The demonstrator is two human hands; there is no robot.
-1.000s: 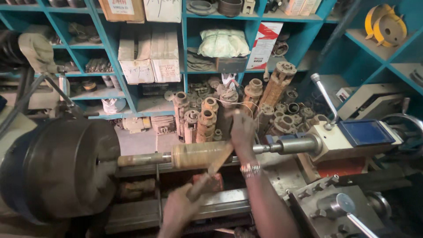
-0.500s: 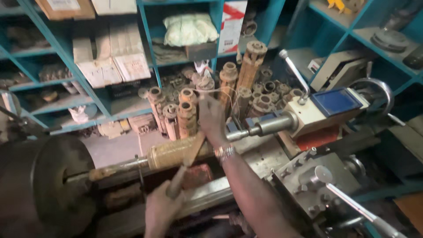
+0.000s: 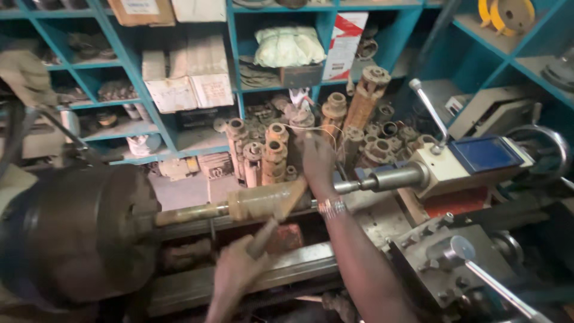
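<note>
A lathe fills the view, with its dark chuck (image 3: 84, 233) at the left. The chuck holds a thin shaft (image 3: 191, 214) carrying a tan cylindrical workpiece (image 3: 257, 202). The tailstock (image 3: 466, 161) centre meets the workpiece's right end. A file (image 3: 286, 203) lies slanted across the workpiece. My left hand (image 3: 233, 275) grips the file's wooden handle below the shaft. My right hand (image 3: 317, 158), with a metal bracelet on the wrist, rests on the file's far tip beyond the workpiece.
Several worn metal bushes and sleeves (image 3: 269, 152) stand piled behind the lathe. Blue shelves (image 3: 233, 78) above hold cardboard boxes and a bag. The carriage with a chrome handle (image 3: 478, 269) sits at the lower right. A lever (image 3: 427, 113) sticks up from the tailstock.
The view has shifted slightly. Both hands stay on the file, which has slid a little across the workpiece.
</note>
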